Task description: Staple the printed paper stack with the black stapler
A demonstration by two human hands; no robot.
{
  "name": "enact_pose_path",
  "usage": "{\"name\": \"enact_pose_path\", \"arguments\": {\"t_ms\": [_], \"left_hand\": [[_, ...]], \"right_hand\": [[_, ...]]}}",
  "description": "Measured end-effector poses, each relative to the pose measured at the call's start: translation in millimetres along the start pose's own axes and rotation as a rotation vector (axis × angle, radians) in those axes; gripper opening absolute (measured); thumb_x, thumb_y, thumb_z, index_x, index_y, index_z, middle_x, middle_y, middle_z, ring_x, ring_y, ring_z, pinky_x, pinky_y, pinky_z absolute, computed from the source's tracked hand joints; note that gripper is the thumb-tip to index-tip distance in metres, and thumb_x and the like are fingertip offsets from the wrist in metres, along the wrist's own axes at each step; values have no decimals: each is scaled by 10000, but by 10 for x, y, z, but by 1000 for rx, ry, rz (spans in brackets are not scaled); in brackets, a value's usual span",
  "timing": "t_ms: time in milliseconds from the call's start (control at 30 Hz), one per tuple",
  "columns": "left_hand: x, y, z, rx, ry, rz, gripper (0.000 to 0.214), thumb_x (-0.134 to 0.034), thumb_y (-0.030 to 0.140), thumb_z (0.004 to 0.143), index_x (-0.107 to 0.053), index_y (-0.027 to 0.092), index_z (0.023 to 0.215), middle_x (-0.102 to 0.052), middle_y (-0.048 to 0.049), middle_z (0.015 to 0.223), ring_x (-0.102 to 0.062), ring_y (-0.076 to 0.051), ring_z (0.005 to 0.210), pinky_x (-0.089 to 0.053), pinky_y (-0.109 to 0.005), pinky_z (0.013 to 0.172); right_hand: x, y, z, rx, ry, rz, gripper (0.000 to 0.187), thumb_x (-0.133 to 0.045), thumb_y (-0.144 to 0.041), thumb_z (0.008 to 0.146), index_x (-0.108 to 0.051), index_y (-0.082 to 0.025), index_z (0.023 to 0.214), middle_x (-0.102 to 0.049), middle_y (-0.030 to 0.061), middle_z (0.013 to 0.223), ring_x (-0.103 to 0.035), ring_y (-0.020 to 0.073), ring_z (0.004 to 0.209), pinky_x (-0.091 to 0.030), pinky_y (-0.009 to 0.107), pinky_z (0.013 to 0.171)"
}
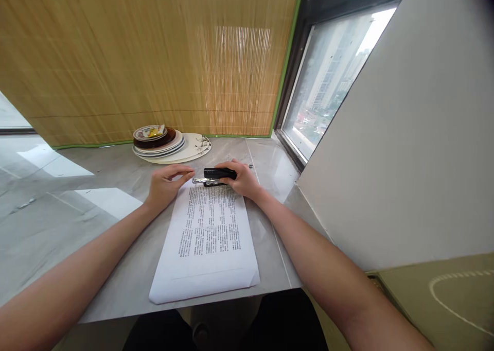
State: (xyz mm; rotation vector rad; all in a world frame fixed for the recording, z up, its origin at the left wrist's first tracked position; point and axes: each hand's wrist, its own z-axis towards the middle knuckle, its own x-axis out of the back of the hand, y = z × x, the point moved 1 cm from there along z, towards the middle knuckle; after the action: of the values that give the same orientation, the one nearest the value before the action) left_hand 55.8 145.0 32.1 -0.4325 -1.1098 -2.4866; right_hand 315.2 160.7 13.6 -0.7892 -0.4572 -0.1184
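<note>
A stack of white printed paper (pixel 208 238) lies on the grey stone counter (pixel 96 207) in front of me. A black stapler (pixel 218 175) sits across the stack's far edge. My right hand (pixel 243 178) wraps round the stapler's right end. My left hand (pixel 165 183) rests at the paper's far left corner, fingers curled, with the fingertips touching the stapler's metal tip.
A pile of plates (pixel 170 144) stands at the back of the counter against a bamboo blind (pixel 154 57). A window (pixel 332 73) and a slanted white wall (pixel 405 150) close off the right side. The counter's front edge runs just below the paper.
</note>
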Motion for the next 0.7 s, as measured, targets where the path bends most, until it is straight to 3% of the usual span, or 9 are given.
{"name": "enact_pose_path", "arguments": {"t_ms": [100,267,533,700], "left_hand": [[-24,11,9,-24,-71,14,143,-764,381,849,-806,285,947,-796,-32,1023,-738,-227,992,-604,-388,916],[-78,44,13,-67,-167,39,122,-754,371,852,-812,289,922,-801,-31,991,-744,-220,941,-592,-398,927],[-107,82,-2,-7,-213,-3,116,-799,380,791,-811,291,866,-790,-37,946,-732,-229,914,-592,-392,882],[-113,28,7,79,-221,32,240,-822,417,751,-802,275,943,-781,-50,965,-717,-236,917,-576,-393,913]], "right_hand": [[11,-9,7,8,-16,11,418,-756,-93,805,-722,-261,1186,-715,33,1052,-645,199,966,-506,357,930],[24,31,3,-36,-35,23,387,-751,-113,805,-726,-256,1163,-721,27,1057,-649,201,974,-499,373,959],[39,45,2,-36,-22,64,407,-771,-103,780,-738,-274,1148,-727,22,1045,-654,206,959,-510,381,933],[49,25,0,-42,-35,58,398,-774,-111,777,-748,-286,1133,-721,22,1018,-663,206,929,-526,372,906]]}}
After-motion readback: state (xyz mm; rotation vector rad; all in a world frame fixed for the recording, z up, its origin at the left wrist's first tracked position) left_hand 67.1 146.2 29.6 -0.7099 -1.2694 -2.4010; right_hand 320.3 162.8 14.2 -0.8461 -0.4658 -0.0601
